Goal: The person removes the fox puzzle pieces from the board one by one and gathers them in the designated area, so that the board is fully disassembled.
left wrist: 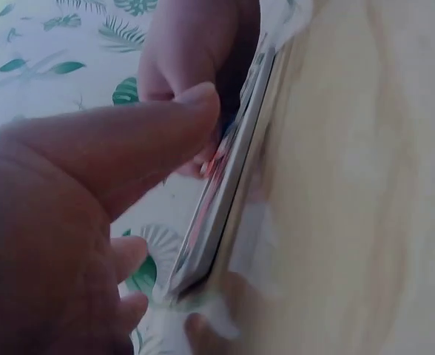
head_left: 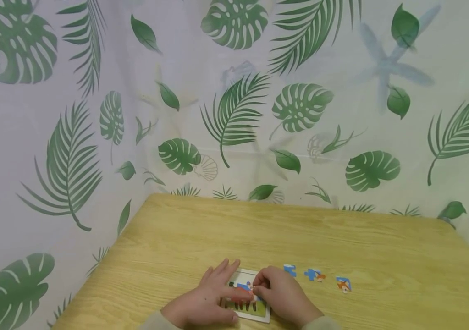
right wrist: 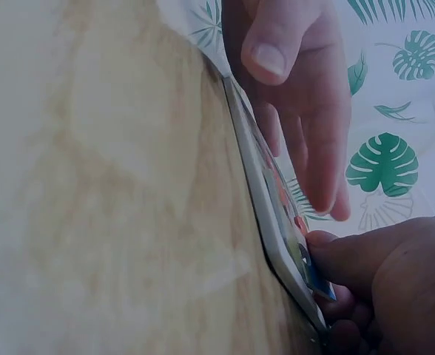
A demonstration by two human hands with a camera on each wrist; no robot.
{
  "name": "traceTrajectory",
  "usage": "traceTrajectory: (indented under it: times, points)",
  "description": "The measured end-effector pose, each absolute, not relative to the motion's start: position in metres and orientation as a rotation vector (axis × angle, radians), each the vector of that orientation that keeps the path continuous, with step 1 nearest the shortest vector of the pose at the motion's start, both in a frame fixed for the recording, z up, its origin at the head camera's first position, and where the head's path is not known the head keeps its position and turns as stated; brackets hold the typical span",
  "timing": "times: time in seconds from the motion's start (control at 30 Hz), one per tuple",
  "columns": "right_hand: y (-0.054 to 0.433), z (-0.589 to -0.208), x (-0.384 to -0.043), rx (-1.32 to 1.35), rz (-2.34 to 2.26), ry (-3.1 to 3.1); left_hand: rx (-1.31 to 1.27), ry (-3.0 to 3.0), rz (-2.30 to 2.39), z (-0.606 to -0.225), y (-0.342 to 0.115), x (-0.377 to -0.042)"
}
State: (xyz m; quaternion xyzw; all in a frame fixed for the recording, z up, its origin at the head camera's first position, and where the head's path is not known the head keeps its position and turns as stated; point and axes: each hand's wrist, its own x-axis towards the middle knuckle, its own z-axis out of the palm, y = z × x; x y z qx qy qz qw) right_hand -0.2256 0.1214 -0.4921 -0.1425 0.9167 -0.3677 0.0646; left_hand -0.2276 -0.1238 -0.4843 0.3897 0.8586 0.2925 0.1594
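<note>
L hand [head_left: 207, 299] spread over puzzle tray [head_left: 242, 276] | R hand [head_left: 285, 293] pinching pc [right wrist: 319, 281], imo mid-fit | next prob needs align + press, I see 3 loose pcs [head_left: 311, 274] rn

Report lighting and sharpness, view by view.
Head view: bright, slightly purplish at left, the leaf-print backdrop fairly clear; left wrist view: dim, the left hand shadowed, the tabletop grain soft; right wrist view: bluish, pale sheen on the tabletop, the puzzle board too edge-on to read.
</note>
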Motion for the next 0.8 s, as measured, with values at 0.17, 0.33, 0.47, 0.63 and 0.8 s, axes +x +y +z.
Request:
traceTrajectory:
  times: [0.17, 0.33, 0.47, 0.63, 0.8]
  points:
    - [0.121, -0.489, -0.226, -0.404, -1.115, 2.761, 1.114, 2.410, 0.815, -0.485, -0.118, -0.226]
    - [0.123, -0.490, -0.224, -0.344, -1.258, 2.696, 1.093, 2.411, 0.802, -0.486, -0.117, -0.227]
    - [0.124, -0.492, -0.221, -0.289, -1.410, 2.685, 1.085, 2.422, 0.769, -0.485, -0.118, -0.227]
    - [0.127, -0.493, -0.223, -0.229, -1.501, 2.672, 1.112, 2.431, 0.738, -0.485, -0.120, -0.225]
    - [0.141, -0.490, -0.227, -0.208, -1.486, 2.624, 1.111, 2.419, 0.767, -0.484, -0.122, -0.224]
